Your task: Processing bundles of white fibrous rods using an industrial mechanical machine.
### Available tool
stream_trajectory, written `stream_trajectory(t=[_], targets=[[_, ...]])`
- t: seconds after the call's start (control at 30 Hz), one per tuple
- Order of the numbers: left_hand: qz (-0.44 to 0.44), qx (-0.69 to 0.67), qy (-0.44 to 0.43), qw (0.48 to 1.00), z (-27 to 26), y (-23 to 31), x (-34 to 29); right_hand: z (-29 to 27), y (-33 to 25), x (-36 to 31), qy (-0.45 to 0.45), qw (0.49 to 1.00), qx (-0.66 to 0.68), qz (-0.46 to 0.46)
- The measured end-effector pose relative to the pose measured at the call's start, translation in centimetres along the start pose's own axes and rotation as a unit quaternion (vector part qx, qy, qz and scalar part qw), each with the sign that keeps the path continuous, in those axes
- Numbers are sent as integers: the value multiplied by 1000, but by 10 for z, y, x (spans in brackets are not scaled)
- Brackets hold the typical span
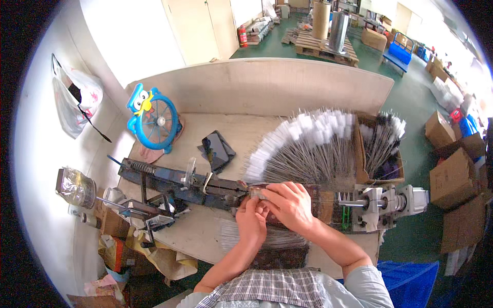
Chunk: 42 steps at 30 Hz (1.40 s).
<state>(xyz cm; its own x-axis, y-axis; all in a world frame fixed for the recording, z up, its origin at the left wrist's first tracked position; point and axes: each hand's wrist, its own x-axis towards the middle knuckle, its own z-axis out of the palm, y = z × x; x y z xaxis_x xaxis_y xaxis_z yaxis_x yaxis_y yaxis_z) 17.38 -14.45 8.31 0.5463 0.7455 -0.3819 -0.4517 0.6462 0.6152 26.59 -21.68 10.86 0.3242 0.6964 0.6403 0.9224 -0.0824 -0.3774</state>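
The jig [185, 185] is dark, dull metal, with a bright machined block [382, 203] at its end. The bench [215, 231] is pale matt wood. Thin metal wires [308, 149] carry white fuzzy tips; the fan [154, 120] is glossy blue plastic.

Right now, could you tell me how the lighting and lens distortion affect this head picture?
Head view: the far hall at upper right is blown out by glare; the fisheye bends the bench's back board and blackens the corners; both hands, left hand and right hand, are evenly lit and fairly sharp.
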Motion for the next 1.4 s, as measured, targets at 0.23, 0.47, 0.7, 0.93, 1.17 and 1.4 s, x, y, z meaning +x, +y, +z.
stream_trajectory(t=[0.23, 0.47, 0.7, 0.93, 1.17, 1.4], targets=[[0, -7, 34, 999, 4, 0, -1, 2, -1, 0, -27, 1000, -9, -2], [-22, -26, -17, 999, -6, 0, 1, 5, -2, 1, -37, 999, -19, -15], [5, -4, -37, 999, -12, -5, 5, 0, -3, 3, -33, 999, -1, 3], [-32, -31, -40, 998, -3, 5, -1, -23, -5, 12, -41, 999, -6, 32], [-57, -3, -51, 997, -12, 11, -4, -16, 6, -12, -91, 995, -41, 7], [-63, 67, -67, 993, -12, 10, -9, -32, 6, -11, -133, 990, -30, 23]])
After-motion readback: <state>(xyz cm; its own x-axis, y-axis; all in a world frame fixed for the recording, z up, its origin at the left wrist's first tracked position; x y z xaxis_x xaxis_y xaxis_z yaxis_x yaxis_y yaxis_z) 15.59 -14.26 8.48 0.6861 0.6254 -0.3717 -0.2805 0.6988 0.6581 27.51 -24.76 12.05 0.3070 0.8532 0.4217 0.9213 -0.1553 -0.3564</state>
